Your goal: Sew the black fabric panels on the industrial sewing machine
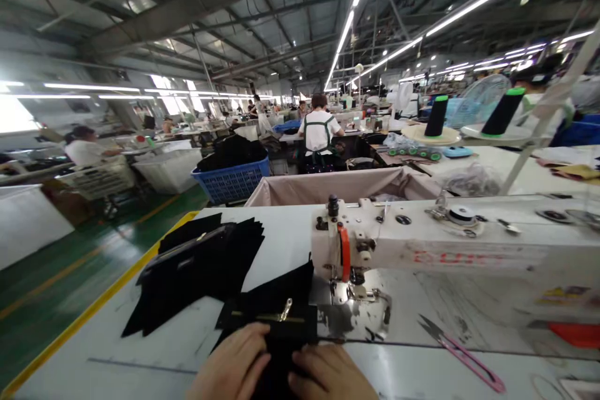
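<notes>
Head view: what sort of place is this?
Probably a sewing workshop: a sewing machine on a white table, black cloth beside it, and a cone of black thread behind it.

Matt cloth [280, 359]; shiny metal zipper pull [285, 310]; smooth tabletop [154, 384].

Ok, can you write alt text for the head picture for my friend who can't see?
A person's left hand and right hand rest on black fabric with what looks like a gold zipper, beside a white sewing machine. More black pieces lie to the left, pink-handled snips to the right. Beyond, people work in a big workshop.
</notes>
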A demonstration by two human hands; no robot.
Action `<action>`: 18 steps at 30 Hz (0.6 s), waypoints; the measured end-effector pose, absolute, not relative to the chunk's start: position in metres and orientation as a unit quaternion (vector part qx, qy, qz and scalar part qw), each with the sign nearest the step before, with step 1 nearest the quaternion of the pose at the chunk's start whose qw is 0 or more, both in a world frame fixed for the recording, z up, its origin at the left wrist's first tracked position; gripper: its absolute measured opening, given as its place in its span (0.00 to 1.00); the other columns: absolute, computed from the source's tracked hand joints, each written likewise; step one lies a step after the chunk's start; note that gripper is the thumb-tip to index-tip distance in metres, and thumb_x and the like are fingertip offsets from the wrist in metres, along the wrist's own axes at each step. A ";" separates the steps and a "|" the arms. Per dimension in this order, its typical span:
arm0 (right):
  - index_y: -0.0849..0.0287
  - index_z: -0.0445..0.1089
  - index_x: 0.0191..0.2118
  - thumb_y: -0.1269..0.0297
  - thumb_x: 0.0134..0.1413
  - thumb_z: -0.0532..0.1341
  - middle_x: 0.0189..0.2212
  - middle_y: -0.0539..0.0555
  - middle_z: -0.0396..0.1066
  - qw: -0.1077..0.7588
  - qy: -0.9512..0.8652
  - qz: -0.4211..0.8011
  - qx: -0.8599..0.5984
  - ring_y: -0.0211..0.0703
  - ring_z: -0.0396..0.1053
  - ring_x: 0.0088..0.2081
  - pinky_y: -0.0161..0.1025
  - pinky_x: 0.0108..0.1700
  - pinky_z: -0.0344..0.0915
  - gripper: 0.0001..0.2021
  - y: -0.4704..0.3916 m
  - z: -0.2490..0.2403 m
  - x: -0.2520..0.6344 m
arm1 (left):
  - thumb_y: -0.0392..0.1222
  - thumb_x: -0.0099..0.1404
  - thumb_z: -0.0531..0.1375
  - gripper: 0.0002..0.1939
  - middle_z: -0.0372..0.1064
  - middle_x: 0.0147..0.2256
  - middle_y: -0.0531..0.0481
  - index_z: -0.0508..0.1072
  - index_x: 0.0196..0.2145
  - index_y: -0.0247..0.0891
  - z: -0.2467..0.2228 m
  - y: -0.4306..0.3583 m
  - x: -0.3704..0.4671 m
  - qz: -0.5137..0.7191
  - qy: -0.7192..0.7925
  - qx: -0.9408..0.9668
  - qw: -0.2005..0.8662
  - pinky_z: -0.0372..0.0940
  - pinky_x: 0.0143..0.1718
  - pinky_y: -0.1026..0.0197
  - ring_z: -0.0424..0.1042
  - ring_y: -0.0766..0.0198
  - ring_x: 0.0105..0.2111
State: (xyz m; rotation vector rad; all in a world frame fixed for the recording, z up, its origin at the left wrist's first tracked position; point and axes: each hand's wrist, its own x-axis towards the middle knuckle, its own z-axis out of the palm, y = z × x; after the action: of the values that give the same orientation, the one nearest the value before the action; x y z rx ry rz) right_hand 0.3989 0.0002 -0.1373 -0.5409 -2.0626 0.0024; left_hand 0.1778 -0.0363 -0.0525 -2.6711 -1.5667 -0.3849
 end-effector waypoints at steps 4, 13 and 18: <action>0.50 0.71 0.42 0.53 0.62 0.59 0.40 0.47 0.76 0.462 -0.861 0.040 -0.210 0.40 0.73 0.40 0.36 0.44 0.68 0.09 -0.001 -0.138 0.407 | 0.35 0.61 0.61 0.23 0.65 0.57 0.49 0.69 0.54 0.48 -0.034 0.005 0.195 -0.114 -0.531 -0.833 -0.106 0.57 0.60 0.46 0.63 0.51 0.57; 0.57 0.64 0.44 0.73 0.50 0.61 0.48 0.58 0.68 0.431 -0.775 0.224 -0.404 0.47 0.67 0.50 0.41 0.52 0.66 0.14 -0.010 -0.096 0.436 | 0.32 0.55 0.57 0.04 0.67 0.31 0.52 0.69 0.29 0.38 -0.019 0.016 0.221 -0.134 -0.537 -0.813 -0.182 0.62 0.34 0.61 0.67 0.61 0.32; 0.56 0.67 0.36 0.68 0.57 0.59 0.51 0.58 0.66 0.417 -0.776 0.307 -0.361 0.47 0.65 0.53 0.42 0.53 0.65 0.01 -0.015 -0.048 0.448 | 0.37 0.59 0.58 0.08 0.71 0.35 0.51 0.69 0.39 0.39 0.012 -0.019 0.226 -0.278 -0.523 -0.685 -0.425 0.63 0.39 0.62 0.69 0.59 0.38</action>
State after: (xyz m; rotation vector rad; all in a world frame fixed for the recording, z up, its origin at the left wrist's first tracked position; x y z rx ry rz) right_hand 0.4479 -0.0149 -0.0476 -0.9053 -1.9479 0.7698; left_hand 0.2257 -0.0194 0.0122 -3.0401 -2.3212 -1.2339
